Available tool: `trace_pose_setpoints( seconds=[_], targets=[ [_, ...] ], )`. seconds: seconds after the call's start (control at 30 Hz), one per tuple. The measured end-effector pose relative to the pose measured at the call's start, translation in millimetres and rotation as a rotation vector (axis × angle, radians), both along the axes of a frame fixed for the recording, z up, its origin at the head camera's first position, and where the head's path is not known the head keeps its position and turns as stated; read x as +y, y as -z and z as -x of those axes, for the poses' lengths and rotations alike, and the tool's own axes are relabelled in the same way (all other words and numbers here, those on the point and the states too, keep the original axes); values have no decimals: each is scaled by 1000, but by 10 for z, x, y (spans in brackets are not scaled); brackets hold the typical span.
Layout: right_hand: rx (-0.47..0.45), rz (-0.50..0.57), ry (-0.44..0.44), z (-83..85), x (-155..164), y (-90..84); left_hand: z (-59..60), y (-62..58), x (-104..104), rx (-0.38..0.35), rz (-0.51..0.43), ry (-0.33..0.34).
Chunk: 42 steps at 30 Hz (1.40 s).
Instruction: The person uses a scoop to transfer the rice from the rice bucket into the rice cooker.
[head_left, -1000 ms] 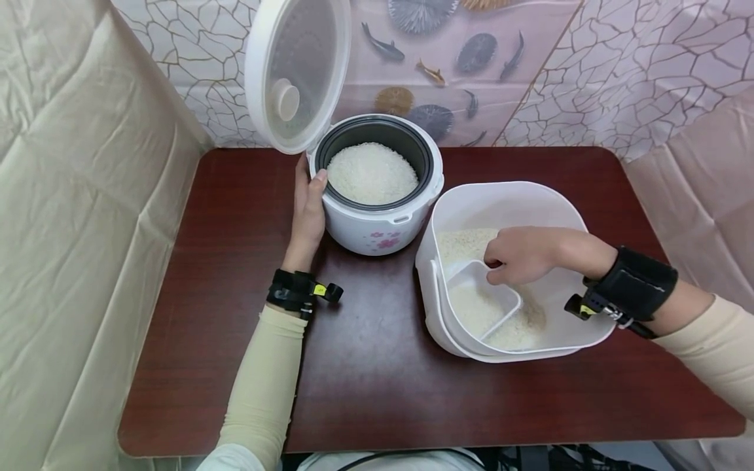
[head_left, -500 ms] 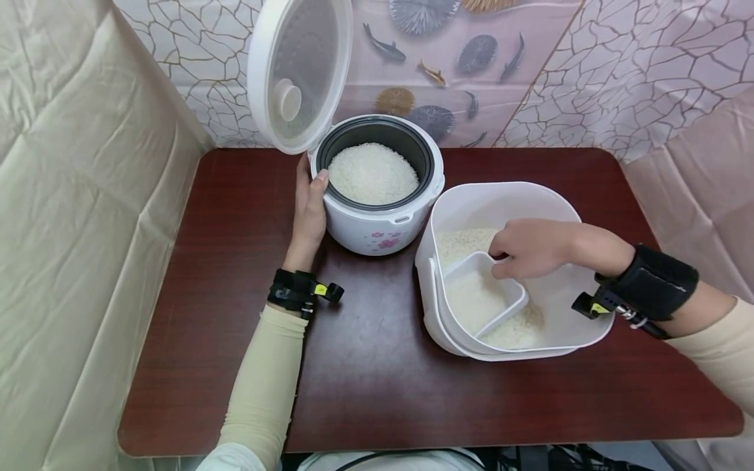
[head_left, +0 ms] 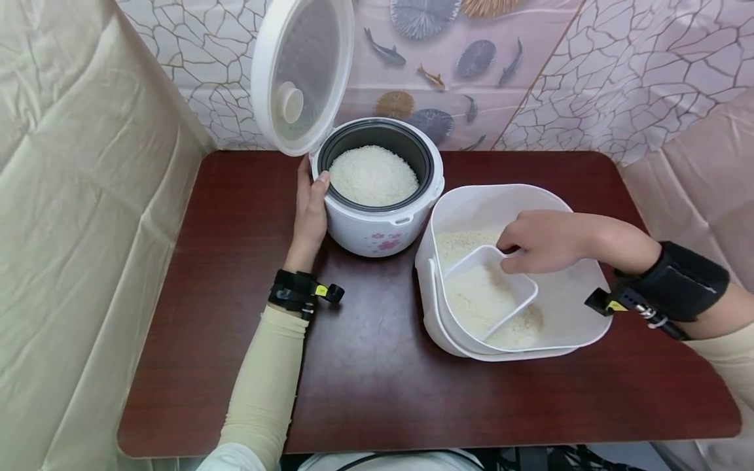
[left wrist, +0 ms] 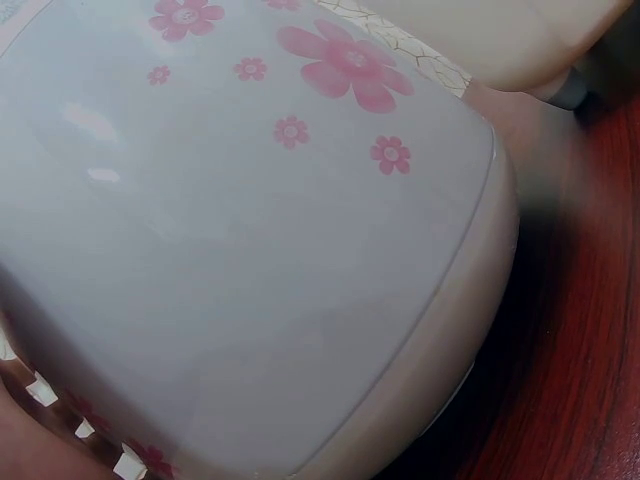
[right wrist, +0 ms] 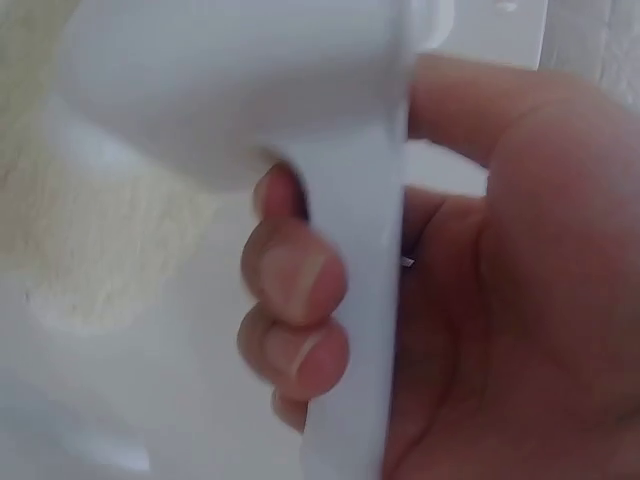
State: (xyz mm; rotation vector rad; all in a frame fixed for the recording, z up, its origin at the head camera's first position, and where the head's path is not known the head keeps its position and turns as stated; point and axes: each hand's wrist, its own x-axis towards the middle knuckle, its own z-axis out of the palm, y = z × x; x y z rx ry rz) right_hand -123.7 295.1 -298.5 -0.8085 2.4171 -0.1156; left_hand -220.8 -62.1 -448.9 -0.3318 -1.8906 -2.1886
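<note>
White plastic scoop [head_left: 489, 288] gripped by right hand [head_left: 538, 241], loaded with rice in white bin [head_left: 565, 307] — flowered white rice cooker [head_left: 377, 222] already well filled, left hand [head_left: 309, 212] cupping its side, lid up.

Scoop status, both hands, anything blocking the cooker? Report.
Right hand grips white scoop, loaded with rice, inside the white bin. Left hand holds rice cooker side. Lid up; nothing in the way.

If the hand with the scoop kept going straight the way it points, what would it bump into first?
Probably the bin's near-left wall: the right hand points the scoop left across the rice. Depth is unclear.
</note>
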Motion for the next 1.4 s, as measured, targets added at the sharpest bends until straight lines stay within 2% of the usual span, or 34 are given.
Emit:
trace_pose_setpoints(
  seconds=[0.27, 0.47, 0.73, 1.17, 1.4],
  targets=[
    [8, 27, -8, -28, 38, -97, 5, 10, 6, -3, 20, -10],
    [43, 88, -4, -70, 146, -153, 4, 9, -4, -13, 12, -8],
    [72, 163, 5, -103, 309, -153, 7, -3, 0, 21, -17, 12],
    [190, 180, 21, -134, 432, -218, 1, 7, 12, 15, 5, -6],
    [257, 186, 21, -117, 477, -245, 16, 11, 15, 15, -12, 7]
  ],
)
